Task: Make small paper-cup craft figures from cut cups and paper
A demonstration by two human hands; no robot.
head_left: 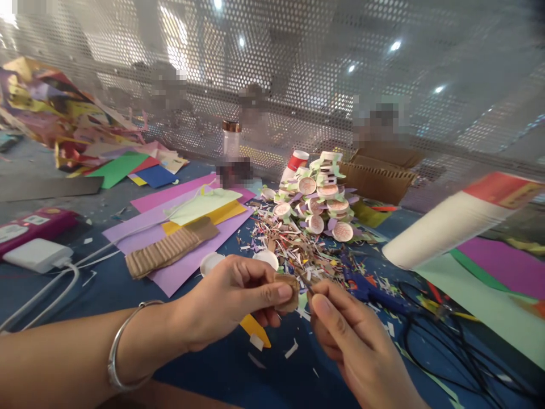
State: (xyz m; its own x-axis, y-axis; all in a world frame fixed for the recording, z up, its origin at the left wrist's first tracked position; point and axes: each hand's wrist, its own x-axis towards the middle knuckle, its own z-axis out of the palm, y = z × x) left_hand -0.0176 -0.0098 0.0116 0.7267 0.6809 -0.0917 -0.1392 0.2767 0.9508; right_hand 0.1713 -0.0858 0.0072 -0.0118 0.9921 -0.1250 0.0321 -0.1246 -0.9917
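My left hand, a silver bangle on its wrist, is closed around a small piece of brown cardboard. To its right, my right hand pinches a thin, dark, pointed thing whose tip reaches up beside the cardboard; I cannot make out its kind. Both hands are above the blue table. White discs lie just beyond my left hand, and a yellow paper strip shows beneath it. Paper scraps are heaped behind the hands.
Cup-bottom discs with paper bits are piled beyond the scraps. A stack of paper cups lies at right, near a blue glue gun and black cable. Corrugated cardboard, coloured sheets and a white charger are left.
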